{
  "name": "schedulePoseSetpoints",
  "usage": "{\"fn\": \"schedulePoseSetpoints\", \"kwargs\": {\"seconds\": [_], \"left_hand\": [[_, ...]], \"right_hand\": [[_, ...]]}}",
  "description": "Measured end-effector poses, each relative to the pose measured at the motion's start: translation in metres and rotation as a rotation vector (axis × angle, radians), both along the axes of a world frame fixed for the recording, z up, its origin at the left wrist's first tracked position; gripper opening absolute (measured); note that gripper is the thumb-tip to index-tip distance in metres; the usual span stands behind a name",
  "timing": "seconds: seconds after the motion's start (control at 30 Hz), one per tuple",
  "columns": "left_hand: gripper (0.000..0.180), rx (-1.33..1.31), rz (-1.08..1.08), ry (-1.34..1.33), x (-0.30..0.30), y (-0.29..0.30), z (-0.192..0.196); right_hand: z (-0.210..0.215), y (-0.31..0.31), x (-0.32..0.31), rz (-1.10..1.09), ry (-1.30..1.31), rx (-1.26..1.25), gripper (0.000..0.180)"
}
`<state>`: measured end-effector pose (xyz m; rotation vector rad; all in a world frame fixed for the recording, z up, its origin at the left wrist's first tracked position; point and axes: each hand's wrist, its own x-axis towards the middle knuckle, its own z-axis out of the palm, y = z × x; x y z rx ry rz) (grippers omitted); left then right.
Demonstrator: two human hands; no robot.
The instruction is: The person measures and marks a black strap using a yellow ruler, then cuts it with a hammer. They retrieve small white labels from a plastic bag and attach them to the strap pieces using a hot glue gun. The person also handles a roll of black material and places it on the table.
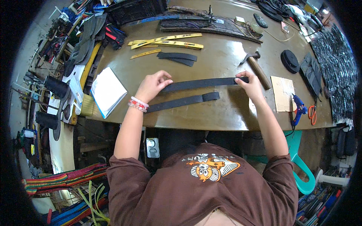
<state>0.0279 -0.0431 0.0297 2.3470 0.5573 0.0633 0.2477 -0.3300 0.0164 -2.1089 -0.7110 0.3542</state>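
A long black strap lies flat across the brown worktable. My left hand pinches its left end, thumb on top. The strap's right end is pressed down by my right hand. A second black strap lies just in front of it, parallel, with its right end folded over. Beaded bracelets sit on my left wrist.
A hammer lies by my right hand, with a tan card, a blue glue gun and orange scissors further right. Yellow strips and dark strips lie behind. A white notebook sits at left.
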Motion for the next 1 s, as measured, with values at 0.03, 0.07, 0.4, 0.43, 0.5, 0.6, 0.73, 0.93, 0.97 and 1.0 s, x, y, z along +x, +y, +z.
{"fn": "schedulePoseSetpoints", "kwargs": {"seconds": [0.03,0.07,0.4,0.43,0.5,0.6,0.73,0.93,0.97,1.0], "left_hand": [[0.02,0.06,0.037,0.116,-0.001,0.002,0.005],[0.022,0.138,0.1,0.148,-0.005,0.002,0.007],[0.02,0.464,-0.31,-0.318,-0.088,-0.025,-0.019],[0.02,0.501,-0.309,-0.297,-0.085,-0.027,-0.018],[0.013,0.414,-0.273,-0.357,-0.073,-0.03,-0.015],[0.007,0.26,-0.183,-0.371,-0.044,-0.041,-0.01],[0.009,0.528,-0.153,-0.328,-0.01,-0.057,-0.01],[0.01,0.429,-0.09,-0.386,0.015,-0.072,-0.016],[0.01,0.423,-0.108,-0.373,0.018,-0.073,-0.017],[0.011,0.405,-0.079,-0.393,0.021,-0.072,-0.018]], "right_hand": [[-0.003,0.005,-0.006,-0.01,-0.19,-0.069,0.019],[-0.005,0.008,-0.014,0.022,-0.538,-0.287,0.019],[-0.007,0.01,-0.064,0.673,-0.733,-0.021,0.028],[-0.004,0.005,-0.06,0.671,-0.608,-0.105,0.027],[0.006,-0.009,-0.05,0.451,-0.183,-0.013,0.02],[0.021,-0.027,-0.029,0.329,0.043,-0.165,0.013],[0.038,-0.008,0.019,0.407,-0.36,-0.273,0.012],[0.035,0.129,0.169,-0.003,-0.725,0.035,0.015],[0.029,0.151,0.189,-0.061,-0.566,-0.062,0.017],[0.019,0.168,0.203,-0.11,-0.606,-0.093,0.018]]}}
